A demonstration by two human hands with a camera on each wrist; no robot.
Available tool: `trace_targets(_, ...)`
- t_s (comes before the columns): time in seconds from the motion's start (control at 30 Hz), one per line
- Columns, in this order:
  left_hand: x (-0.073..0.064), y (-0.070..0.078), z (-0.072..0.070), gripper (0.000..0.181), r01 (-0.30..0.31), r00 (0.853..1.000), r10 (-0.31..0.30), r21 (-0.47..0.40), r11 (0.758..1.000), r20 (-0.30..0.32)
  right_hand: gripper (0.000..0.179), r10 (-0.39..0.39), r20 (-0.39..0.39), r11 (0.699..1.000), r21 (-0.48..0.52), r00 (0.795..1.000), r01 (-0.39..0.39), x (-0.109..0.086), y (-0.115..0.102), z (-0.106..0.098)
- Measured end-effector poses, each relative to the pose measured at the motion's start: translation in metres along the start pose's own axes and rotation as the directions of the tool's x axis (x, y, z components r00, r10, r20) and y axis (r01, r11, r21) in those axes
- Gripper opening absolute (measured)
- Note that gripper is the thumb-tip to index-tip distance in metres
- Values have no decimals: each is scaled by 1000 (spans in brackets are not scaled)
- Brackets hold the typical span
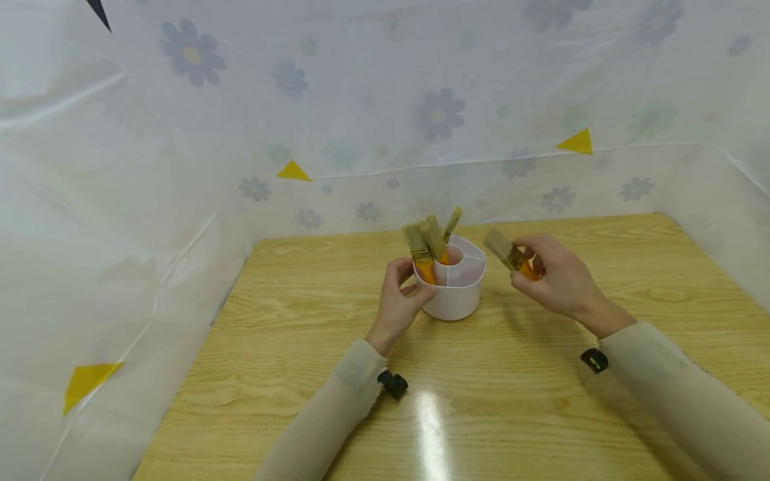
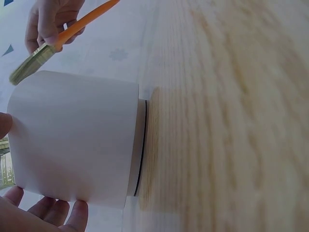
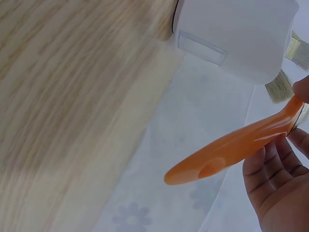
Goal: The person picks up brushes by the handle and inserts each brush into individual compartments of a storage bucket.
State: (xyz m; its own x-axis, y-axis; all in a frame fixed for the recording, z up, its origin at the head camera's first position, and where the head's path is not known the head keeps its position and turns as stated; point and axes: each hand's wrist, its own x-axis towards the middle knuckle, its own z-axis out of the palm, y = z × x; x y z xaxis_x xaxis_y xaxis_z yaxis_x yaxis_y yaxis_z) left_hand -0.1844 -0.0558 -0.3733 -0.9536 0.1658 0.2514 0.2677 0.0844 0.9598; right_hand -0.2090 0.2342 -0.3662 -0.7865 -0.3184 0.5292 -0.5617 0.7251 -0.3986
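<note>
A white divided organizer (image 1: 452, 304) stands on the wooden table, with a round cup in its middle. My left hand (image 1: 400, 300) grips its left side, thumb near the rim and fingertips (image 2: 79, 212) against the wall. Several paintbrushes (image 1: 416, 242) stand in it bristles up, toward its left and back. To the right of the organizer, my right hand (image 1: 559, 277) pinches another paintbrush (image 1: 498, 246) near its metal band. That brush's orange handle (image 3: 236, 147) shows whole in the right wrist view, its bristles tilted up toward the organizer.
The wood-grain table (image 1: 289, 334) reaches back to a flower-patterned sheet (image 1: 361, 100) that hangs behind and at the sides. Yellow tape pieces (image 1: 293, 172) mark the sheet. A clear label holder (image 3: 202, 47) sits on the organizer's outer wall.
</note>
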Motion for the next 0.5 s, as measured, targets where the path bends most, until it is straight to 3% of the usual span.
trace_targets(0.5, 0, -2, -1, 61, -10, 1000, 11, -14, 1000, 9, 49, -28, -8, 1000, 10, 1000, 29, 9, -7, -1)
